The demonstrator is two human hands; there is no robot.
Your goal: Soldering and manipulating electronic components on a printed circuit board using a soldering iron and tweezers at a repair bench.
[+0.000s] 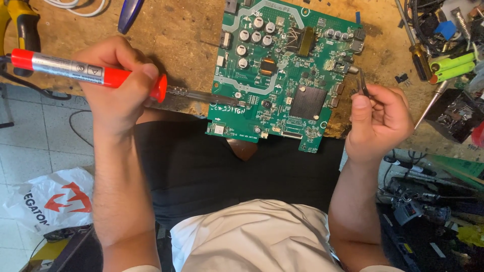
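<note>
A green circuit board (282,75) with silver capacitors and a dark square heat sink lies on the wooden bench, its near edge overhanging. My left hand (118,83) grips a red-handled soldering iron (75,70), held level, its dark tip reaching the board's left edge. My right hand (378,121) is closed on dark tweezers (363,83), whose points rest by the board's right edge.
The worn wooden bench (186,35) carries a yellow tool (20,20) at far left, a blue handle (130,12), and at right screwdrivers, green cylinders (454,65) and a black box (454,116). A white plastic bag (53,199) lies on the tiled floor.
</note>
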